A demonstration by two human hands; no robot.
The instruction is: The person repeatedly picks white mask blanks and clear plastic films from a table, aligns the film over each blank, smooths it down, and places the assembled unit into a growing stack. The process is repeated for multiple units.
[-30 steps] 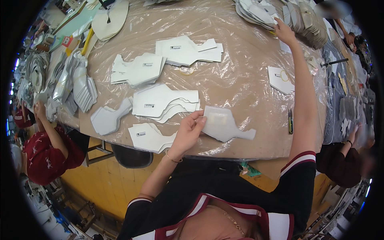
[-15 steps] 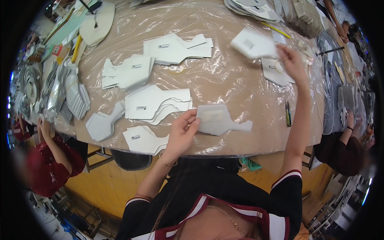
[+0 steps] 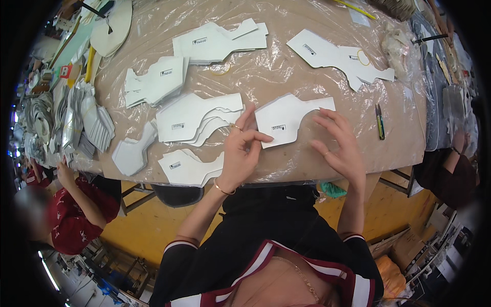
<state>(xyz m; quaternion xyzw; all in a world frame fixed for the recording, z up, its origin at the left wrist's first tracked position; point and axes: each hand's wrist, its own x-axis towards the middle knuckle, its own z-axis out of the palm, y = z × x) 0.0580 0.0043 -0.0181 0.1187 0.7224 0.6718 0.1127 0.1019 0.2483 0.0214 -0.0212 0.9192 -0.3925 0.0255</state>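
L hand [image 3: 242,156] on white pc [image 3: 281,115]; R hand [image 3: 340,146] contact unclear

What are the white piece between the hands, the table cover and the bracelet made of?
White piece: maybe coated cloth or card, as it looks thin, smooth and matte. Table cover: probably clear plastic, since it is shiny and wrinkled. Bracelet: likely metal, from its golden shine.
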